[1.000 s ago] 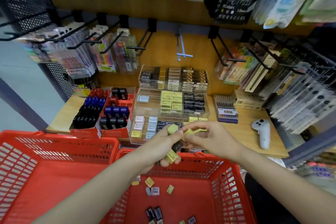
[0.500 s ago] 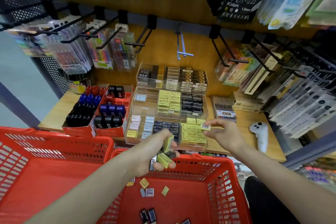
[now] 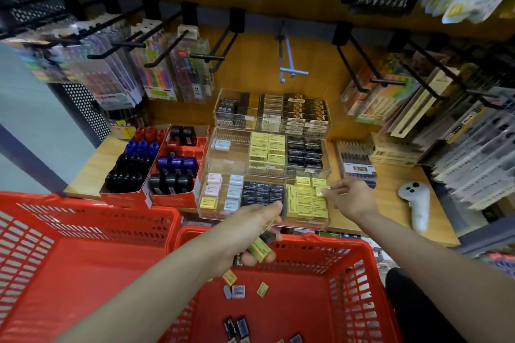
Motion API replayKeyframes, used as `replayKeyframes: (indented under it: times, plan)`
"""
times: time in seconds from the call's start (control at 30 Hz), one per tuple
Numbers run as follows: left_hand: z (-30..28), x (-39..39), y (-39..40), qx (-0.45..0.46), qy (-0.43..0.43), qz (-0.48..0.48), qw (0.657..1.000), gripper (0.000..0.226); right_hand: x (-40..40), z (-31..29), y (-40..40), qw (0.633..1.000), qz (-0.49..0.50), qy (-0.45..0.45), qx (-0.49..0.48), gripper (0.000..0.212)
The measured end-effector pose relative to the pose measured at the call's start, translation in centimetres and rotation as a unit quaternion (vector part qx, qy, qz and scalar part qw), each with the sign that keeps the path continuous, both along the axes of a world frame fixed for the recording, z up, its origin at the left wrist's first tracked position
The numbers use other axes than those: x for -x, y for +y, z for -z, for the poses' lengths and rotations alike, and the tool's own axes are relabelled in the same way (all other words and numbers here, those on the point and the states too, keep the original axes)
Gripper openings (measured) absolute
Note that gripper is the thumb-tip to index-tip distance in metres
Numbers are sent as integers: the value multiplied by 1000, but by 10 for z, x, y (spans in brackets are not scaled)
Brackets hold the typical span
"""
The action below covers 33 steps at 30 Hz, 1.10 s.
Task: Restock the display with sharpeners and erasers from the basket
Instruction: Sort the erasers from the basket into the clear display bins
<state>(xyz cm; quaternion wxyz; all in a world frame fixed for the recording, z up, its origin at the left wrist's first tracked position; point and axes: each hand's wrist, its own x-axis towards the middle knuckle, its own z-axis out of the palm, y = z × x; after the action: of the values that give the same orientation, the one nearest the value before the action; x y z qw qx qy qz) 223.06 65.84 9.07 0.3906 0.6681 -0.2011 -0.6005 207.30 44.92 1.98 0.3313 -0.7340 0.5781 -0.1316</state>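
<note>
My right hand [image 3: 348,199] pinches a small yellow eraser [image 3: 323,191] over the yellow-eraser compartment at the front right of the clear tiered display [image 3: 220,213]. My left hand [image 3: 248,234] hovers above the red basket [image 3: 359,253] and grips several erasers, one yellow eraser [image 3: 260,251] sticking out below the fingers beside a dark one. Loose yellow, grey and black erasers [image 3: 235,291] lie on the basket floor. Red boxes of sharpeners [image 3: 172,167] in black, blue and red stand to the left of the display.
A second red basket [image 3: 83,220] sits at the left. A white handheld controller [image 3: 415,203] lies on the wooden shelf at the right. Black peg hooks with pen packs [image 3: 156,72] hang above and beside the display. A pen box [image 3: 354,161] stands right of the display.
My right hand carried the yellow eraser away from my left hand and out to the display's front right compartment. My left hand stayed over the basket with its erasers.
</note>
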Motion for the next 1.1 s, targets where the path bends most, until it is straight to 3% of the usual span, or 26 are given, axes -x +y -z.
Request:
replayKeyframes:
  times: [0.27,0.67,1.1]
  plan:
    - [-8,5,1,5,10,10,1000,42,-8,1,6,1000,9,-2,2,49]
    - [-13,6,5,2,2,14,1000,41,-12,3,11,1000,13,-1,18,56]
    - [-16,9,6,-2,7,20,1000,41,-14,2,15,998,-8,-34,50,41]
